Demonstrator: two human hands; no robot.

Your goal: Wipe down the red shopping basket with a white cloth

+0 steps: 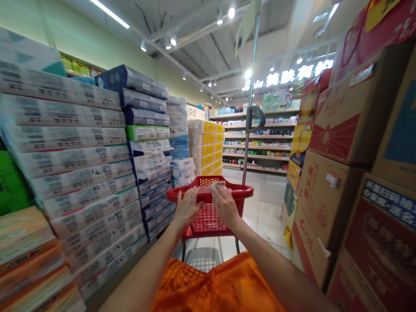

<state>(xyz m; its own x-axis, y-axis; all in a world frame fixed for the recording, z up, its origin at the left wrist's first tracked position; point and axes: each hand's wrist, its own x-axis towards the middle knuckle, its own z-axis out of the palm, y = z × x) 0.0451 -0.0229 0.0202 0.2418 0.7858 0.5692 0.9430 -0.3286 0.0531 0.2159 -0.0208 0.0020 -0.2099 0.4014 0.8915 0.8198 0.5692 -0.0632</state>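
In the middle of the head view is a red plastic shopping cart [208, 216] with a lattice basket. Over the left part of its handle lies my left hand [188, 206], fingers curled forward across the bar and thumb pointing inward. My right hand [225, 207] grips the bar further right, its fingers over the top. A small pale crumpled thing [217, 185] shows at the right fingertips, pressed against the handle; its kind is unclear. The inside of the basket is mostly hidden by my hands and the handle.
Tall stacks of wrapped paper packs [81, 143] line the left side. Cardboard boxes [334, 190] are piled high on the right. A metal pole [251, 143] with a grey handle stands just beyond the cart. Stocked shelves [263, 136] span the far end of the tiled aisle [264, 208].
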